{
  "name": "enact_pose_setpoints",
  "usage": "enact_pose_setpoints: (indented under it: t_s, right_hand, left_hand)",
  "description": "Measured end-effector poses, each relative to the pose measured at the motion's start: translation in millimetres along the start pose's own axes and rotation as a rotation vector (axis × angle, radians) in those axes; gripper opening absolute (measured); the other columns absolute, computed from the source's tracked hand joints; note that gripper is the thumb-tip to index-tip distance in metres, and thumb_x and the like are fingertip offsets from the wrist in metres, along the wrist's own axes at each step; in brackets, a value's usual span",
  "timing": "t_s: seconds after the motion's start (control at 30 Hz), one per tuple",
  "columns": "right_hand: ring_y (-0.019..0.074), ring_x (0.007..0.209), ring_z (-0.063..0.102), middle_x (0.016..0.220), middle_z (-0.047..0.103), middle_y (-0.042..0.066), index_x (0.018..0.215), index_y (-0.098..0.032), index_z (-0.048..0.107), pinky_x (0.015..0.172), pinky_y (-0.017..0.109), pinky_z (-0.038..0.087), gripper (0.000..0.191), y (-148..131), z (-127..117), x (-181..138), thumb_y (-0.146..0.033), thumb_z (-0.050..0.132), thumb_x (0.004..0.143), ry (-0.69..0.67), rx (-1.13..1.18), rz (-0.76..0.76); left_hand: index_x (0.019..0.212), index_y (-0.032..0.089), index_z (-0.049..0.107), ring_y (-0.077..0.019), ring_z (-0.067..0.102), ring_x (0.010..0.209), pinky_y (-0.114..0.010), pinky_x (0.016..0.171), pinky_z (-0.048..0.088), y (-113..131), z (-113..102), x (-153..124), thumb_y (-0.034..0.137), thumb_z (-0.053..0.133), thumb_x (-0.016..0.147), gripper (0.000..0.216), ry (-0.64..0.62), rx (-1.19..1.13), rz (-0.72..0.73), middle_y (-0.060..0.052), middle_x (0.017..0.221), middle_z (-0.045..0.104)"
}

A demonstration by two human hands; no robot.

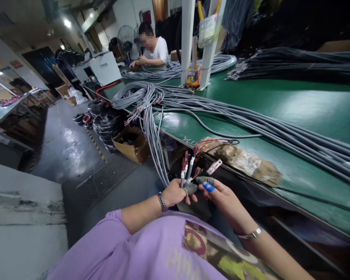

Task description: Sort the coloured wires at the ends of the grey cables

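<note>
My left hand [180, 193] is closed around several grey cables [182, 175], which stand upright from the fist in front of my body. Their ends are stripped, with white bands below fans of thin coloured wires [186, 158]. A grey finger cover is on the left thumb. Close beside these ends, my right hand [217, 193] pinches thumb and finger together, with a blue cover on the thumb and a grey one on the finger. What lies between those fingertips is too small to make out. Long grey cables [153, 136] hang over the table edge behind my left hand.
Bundled grey cables [236, 111] run along the green table [317, 105]. Taped cardboard [251, 163] lies at its near edge, by a small white-and-red tag [214, 167]. An open carton [131, 146] stands on the floor. A person [159, 50] in white works across the table.
</note>
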State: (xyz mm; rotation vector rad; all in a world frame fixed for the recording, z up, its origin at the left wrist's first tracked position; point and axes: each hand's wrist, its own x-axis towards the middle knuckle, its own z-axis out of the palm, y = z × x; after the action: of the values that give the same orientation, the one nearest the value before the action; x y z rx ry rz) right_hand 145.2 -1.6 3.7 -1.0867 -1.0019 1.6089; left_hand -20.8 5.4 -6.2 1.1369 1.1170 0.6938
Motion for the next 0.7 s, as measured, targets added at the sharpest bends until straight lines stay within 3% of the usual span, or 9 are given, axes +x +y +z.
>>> enact_pose_setpoints:
  t_s: [0.2, 0.4, 0.7]
  right_hand:
    - [0.0159, 0.062, 0.052, 0.069, 0.062, 0.002, 0.076, -0.020, 0.065, 0.059, 0.028, 0.044, 0.033, -10.6, 15.8, -10.7, -0.049, 0.075, 0.065, 0.009, -0.162, -0.114]
    - [0.0187, 0.063, 0.051, 0.068, 0.061, 0.003, 0.071, -0.022, 0.065, 0.059, 0.031, 0.043, 0.025, 1.0, 0.0, -17.7, -0.045, 0.074, 0.066, 0.104, -0.280, -0.151]
    - [0.0200, 0.062, 0.055, 0.064, 0.062, 0.003, 0.067, -0.022, 0.067, 0.056, 0.032, 0.045, 0.026, 0.1, -7.2, -30.7, -0.044, 0.077, 0.058, 0.129, -0.299, -0.098]
  left_hand:
    - [0.063, 0.014, 0.053, -0.0063, 0.045, 0.040, -0.020, 0.043, 0.037, -1.3, 1.3, -9.1, 0.046, 0.077, 0.061, 0.039, -0.040, 0.081, -0.079, 0.004, 0.049, 0.054]
    - [0.054, 0.014, 0.052, -0.0061, 0.045, 0.045, -0.021, 0.050, 0.039, 8.0, -0.4, -18.5, 0.059, 0.075, 0.057, 0.051, -0.135, -0.096, 0.058, 0.003, 0.047, 0.050]
    - [0.063, 0.012, 0.058, -0.0119, 0.058, 0.053, -0.026, 0.057, 0.046, 5.7, -3.3, -19.2, 0.068, 0.072, 0.054, 0.058, 0.133, -0.437, 0.159, -0.003, 0.059, 0.061]
